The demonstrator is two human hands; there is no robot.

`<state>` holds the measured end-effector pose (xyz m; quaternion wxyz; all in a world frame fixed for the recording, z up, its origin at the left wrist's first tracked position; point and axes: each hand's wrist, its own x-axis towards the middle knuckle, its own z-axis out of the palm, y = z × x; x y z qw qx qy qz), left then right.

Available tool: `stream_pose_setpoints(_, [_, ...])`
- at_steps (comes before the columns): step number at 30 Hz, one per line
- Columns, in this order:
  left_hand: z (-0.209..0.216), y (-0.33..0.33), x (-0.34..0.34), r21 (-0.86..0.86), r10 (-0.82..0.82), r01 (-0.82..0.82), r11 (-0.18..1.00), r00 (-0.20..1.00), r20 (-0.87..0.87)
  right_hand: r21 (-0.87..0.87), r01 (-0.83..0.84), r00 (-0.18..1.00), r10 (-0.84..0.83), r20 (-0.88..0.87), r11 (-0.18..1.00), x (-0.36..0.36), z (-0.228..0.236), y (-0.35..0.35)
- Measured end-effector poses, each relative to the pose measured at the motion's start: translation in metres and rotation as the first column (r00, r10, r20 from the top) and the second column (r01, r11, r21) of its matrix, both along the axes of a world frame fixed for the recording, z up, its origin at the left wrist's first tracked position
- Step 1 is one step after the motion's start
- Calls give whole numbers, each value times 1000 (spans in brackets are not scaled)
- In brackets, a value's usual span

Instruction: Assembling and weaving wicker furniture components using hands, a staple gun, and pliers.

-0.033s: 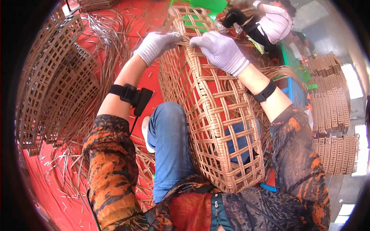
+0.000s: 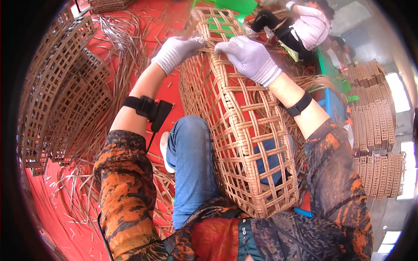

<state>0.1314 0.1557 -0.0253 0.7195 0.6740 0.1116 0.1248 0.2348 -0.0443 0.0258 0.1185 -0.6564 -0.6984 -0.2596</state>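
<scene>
A tall open-lattice wicker basket (image 2: 244, 130) lies tilted across my lap, over my blue-jeaned knees, with its far end pointing away from me. Both hands wear white gloves and meet at that far end. My left hand (image 2: 176, 52) pinches a thin cane strip (image 2: 197, 41) at the basket's upper left edge. My right hand (image 2: 250, 58) curls over the woven bands beside it, gripping the basket. A black strap with a small device is on my left forearm, and a black band is on my right wrist.
Curved lattice panels (image 2: 65, 100) are stacked on the left. Loose cane strips (image 2: 126, 39) lie scattered over the red floor mat (image 2: 56, 217). Stacks of woven pieces (image 2: 374, 126) stand on the right. Another person (image 2: 305, 26) sits beyond the basket, by a green object (image 2: 230, 6).
</scene>
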Motion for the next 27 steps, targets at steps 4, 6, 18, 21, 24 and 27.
stream_pose_setpoints(4, [-11, 6, 5, 206, -55, 91, 974, 984, -171, -9, 38, 999, -38, 23, 999, 6, -1, -3])
stream_pose_setpoints(6, [-18, 5, 10, 540, 20, 58, 840, 990, -137, 26, 13, 999, -14, 34, 1000, 7, -1, -2])
stream_pose_setpoints(18, [-35, 10, 15, 304, 10, 10, 953, 998, -66, -307, 247, 904, -333, -268, 919, -24, 30, 14])
stream_pose_setpoints(21, [-37, 9, 13, 275, 36, -23, 961, 998, -43, -477, 357, 765, -545, -344, 803, -34, 46, 26])
stream_pose_setpoints(24, [-28, 4, 13, 250, 38, -13, 968, 995, -95, -622, 412, 657, -690, -304, 666, -34, 61, 36])
stream_pose_setpoints(27, [-26, 9, 11, 394, 37, 10, 919, 993, -112, -694, 475, 689, -719, -90, 541, -35, 60, 53])
